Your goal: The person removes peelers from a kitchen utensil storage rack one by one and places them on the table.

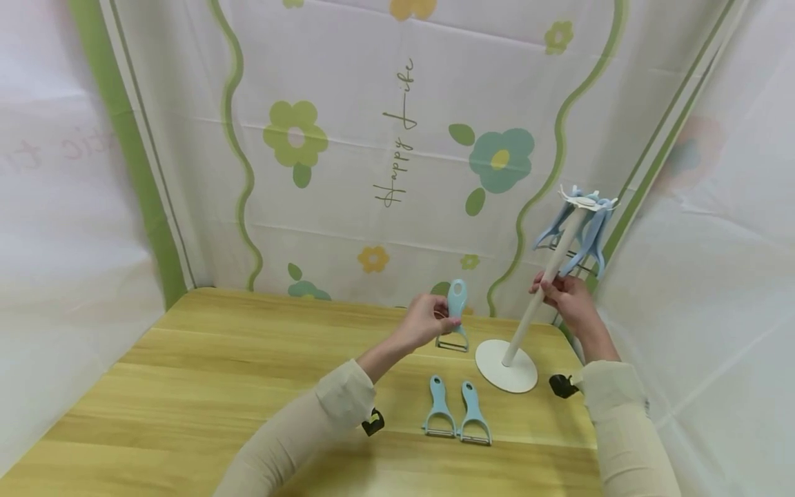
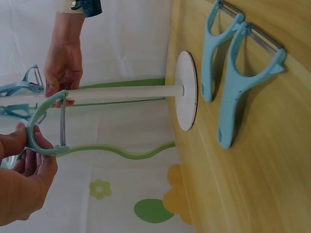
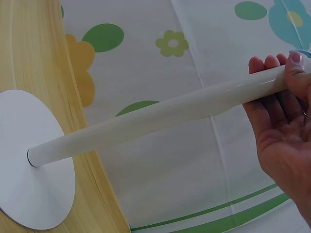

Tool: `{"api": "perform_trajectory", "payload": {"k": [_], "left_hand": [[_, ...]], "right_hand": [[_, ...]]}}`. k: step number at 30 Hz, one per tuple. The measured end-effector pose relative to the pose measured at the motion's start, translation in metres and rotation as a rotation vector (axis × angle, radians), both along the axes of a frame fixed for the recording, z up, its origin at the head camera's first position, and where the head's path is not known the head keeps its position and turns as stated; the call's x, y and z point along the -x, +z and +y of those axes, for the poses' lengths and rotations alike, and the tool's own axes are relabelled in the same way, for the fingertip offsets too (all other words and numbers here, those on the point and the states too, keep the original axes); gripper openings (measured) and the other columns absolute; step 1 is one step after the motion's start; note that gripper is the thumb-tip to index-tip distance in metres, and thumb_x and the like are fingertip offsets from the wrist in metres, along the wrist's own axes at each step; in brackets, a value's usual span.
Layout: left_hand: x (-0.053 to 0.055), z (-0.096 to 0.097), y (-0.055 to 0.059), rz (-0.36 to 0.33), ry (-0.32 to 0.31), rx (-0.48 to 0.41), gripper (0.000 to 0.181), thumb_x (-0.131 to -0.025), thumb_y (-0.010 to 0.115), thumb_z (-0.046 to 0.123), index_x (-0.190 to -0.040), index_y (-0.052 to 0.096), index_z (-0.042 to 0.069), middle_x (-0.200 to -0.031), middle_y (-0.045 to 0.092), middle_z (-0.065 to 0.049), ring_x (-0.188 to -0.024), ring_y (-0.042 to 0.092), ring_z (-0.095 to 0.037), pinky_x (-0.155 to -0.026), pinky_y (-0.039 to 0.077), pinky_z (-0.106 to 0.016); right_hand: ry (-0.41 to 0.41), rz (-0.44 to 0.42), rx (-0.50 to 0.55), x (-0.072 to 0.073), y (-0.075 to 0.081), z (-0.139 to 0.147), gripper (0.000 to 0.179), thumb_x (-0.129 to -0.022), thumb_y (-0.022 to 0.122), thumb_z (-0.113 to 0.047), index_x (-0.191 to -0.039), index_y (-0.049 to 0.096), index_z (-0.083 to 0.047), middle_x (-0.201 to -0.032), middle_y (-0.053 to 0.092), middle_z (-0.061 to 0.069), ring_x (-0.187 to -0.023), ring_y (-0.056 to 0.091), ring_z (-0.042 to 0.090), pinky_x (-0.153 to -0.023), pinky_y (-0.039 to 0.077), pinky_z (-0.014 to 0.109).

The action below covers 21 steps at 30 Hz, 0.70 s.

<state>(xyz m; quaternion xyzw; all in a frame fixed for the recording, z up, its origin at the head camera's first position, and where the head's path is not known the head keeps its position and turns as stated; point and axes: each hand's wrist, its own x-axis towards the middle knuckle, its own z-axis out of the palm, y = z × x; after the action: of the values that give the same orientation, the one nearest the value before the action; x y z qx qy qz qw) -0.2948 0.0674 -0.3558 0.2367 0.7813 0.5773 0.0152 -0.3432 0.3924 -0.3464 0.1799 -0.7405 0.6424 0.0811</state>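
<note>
My left hand (image 1: 426, 320) pinches a light blue peeler (image 1: 457, 298), its loop handle up and its metal blade down, above the table. To the right, my right hand (image 1: 573, 301) grips the white pole (image 3: 194, 104) of a hanging stand, with the thumb and fingertips round it in the right wrist view. The stand's round white base (image 1: 495, 373) rests on the table. At its top, a hooked ring (image 1: 585, 201) carries several blue peelers (image 1: 594, 238), blades downward. Two more light blue peelers (image 1: 438, 404) (image 1: 473, 413) lie side by side on the table, in front of the base.
The wooden table (image 1: 205, 386) ends at a white flowered curtain (image 1: 348, 207) behind, with more white sheeting (image 1: 714, 290) close by the right arm. Black wrist devices (image 1: 373, 422) (image 1: 563, 386) sit by both sleeves.
</note>
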Motion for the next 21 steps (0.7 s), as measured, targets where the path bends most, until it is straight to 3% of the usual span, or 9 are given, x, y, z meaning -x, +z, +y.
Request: {"api": "perform_trajectory", "payload": {"k": [5,13,21], "left_hand": [[-0.004,-0.006,-0.017,0.017,0.009,0.024,0.011,-0.087,0.074,0.002,-0.095,0.071,-0.005,-0.088,0.073,-0.016,-0.076,0.070,-0.016,-0.070,0.059,-0.024],[-0.011,-0.014,-0.036,-0.048,0.005,0.022,0.014,-0.086,0.074,-0.002,-0.098,0.067,-0.007,-0.085,0.070,-0.015,-0.074,0.070,-0.018,-0.065,0.059,-0.024],[-0.013,-0.028,-0.057,-0.069,0.019,0.085,0.018,-0.086,0.074,-0.003,-0.101,0.066,-0.007,-0.085,0.070,-0.014,-0.075,0.070,-0.017,-0.065,0.059,-0.023]], "right_hand": [[0.009,0.006,0.015,-0.001,0.000,0.000,0.014,-0.101,0.056,-0.012,-0.104,0.063,0.000,-0.088,0.072,-0.006,-0.086,0.070,0.004,-0.078,0.056,0.015],[0.006,0.005,0.009,0.000,-0.002,0.001,0.012,-0.102,0.055,-0.011,-0.103,0.064,-0.004,-0.089,0.071,-0.007,-0.087,0.070,0.004,-0.079,0.056,0.016],[-0.005,0.005,-0.003,0.002,-0.001,0.001,0.012,-0.102,0.055,-0.012,-0.103,0.065,-0.006,-0.089,0.071,-0.008,-0.087,0.070,0.003,-0.079,0.056,0.016]]}}
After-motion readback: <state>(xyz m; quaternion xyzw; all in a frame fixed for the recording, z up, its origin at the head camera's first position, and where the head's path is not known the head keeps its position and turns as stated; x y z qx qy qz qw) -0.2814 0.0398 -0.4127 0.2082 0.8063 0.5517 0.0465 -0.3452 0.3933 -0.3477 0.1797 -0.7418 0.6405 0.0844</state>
